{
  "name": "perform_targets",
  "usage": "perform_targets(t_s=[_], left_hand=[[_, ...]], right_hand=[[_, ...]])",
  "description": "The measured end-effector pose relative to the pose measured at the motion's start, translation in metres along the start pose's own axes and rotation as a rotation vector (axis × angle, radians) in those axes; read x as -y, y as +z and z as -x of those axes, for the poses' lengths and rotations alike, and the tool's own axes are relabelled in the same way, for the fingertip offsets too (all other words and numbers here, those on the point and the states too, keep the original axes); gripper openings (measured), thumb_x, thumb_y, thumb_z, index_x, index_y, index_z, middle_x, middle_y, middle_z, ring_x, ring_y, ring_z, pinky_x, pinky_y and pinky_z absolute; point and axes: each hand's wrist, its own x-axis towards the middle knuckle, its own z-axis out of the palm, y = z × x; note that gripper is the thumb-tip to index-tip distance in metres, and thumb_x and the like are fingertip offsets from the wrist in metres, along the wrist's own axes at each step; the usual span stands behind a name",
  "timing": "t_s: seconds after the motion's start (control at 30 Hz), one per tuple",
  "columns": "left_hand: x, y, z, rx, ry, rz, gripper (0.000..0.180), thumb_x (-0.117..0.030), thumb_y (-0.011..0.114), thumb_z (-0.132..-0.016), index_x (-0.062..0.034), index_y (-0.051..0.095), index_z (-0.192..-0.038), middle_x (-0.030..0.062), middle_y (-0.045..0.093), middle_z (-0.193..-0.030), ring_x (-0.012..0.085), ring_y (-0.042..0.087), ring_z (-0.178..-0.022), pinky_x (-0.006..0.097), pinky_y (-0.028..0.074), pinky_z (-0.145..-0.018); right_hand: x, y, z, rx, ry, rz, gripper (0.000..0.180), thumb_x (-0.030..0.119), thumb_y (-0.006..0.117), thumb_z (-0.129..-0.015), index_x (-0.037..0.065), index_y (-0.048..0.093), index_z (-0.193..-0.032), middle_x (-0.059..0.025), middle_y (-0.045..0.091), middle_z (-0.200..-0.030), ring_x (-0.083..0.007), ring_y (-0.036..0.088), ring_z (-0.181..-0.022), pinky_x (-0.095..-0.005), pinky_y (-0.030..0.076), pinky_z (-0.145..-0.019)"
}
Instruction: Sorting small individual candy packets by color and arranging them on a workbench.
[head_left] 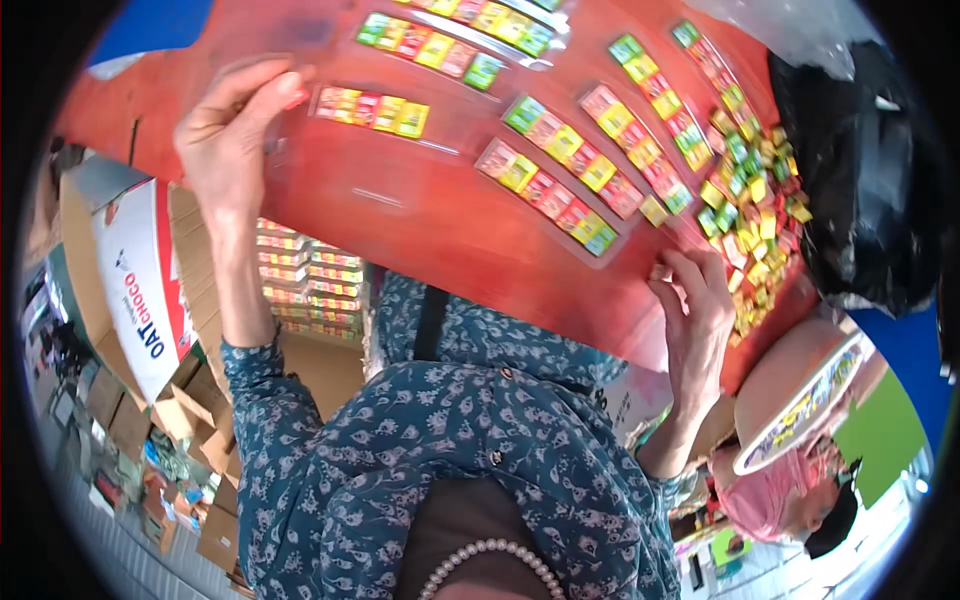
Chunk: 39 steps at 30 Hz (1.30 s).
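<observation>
At the upper left, my left hand is closed, thumb and finger pinching a small red cube. Just right of it lies a clear plastic tray with a short row of wrapped cubes in pink, red and yellow. My right hand hovers at the table's right, fingers curled together; what they hold, if anything, I cannot make out. A loose pile of small wrapped cubes in green, yellow and red lies beside it. One yellow cube rests by the end of a filled tray.
Several more filled trays lie across the red table. A black plastic bag stands at the right, above a round tub. Below left, an open carton holds stacked cube rows. Another person is at lower right.
</observation>
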Motion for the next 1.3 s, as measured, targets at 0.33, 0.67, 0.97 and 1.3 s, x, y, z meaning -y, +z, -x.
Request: perform_targets(t_s=[0.33,0.67,0.97,1.3], left_hand=[[-0.002,0.008,0.011,0.091,0.134,-0.174,0.009,0.009,0.071,-0.079,0.0041,0.071,-0.087,0.0047,0.067,-0.089,0.0115,0.063,-0.079,0.024,0.051,-0.071],[-0.014,0.008,0.013,0.136,0.155,-0.429,0.008,0.006,0.067,-0.085,0.0054,0.067,-0.093,0.0073,0.067,-0.091,0.0139,0.063,-0.08,0.026,0.051,-0.073],[-0.011,0.01,0.009,0.225,0.303,-0.418,0.009,0.008,0.061,-0.084,0.0065,0.06,-0.093,0.0165,0.059,-0.08,0.0347,0.06,-0.073,0.036,0.047,-0.066],[-0.029,0.02,0.026,0.45,0.416,-0.76,0.016,-0.004,0.054,-0.082,0.0047,0.061,-0.094,0.0189,0.055,-0.119,0.0386,0.059,-0.097,0.044,0.051,-0.079]], right_hand=[[0.043,0.002,-0.038,0.059,-0.155,-0.018,0.021,-0.005,0.071,-0.078,-0.001,0.065,-0.098,-0.0125,0.062,-0.093,-0.0247,0.065,-0.08,-0.033,0.053,-0.069],[0.116,0.072,-0.127,0.077,-0.957,0.281,0.019,0.002,0.064,-0.066,0.001,0.057,-0.083,-0.0107,0.055,-0.092,-0.0259,0.059,-0.091,-0.0361,0.05,-0.074],[0.117,0.074,-0.128,0.121,-0.929,0.272,0.021,0.001,0.064,-0.07,0.002,0.058,-0.09,-0.011,0.053,-0.094,-0.0262,0.056,-0.094,-0.0358,0.048,-0.077],[0.117,0.074,-0.126,0.144,-0.892,0.303,0.019,0.002,0.062,-0.073,0.003,0.058,-0.091,-0.0124,0.052,-0.096,-0.0282,0.053,-0.098,-0.0386,0.046,-0.082]])
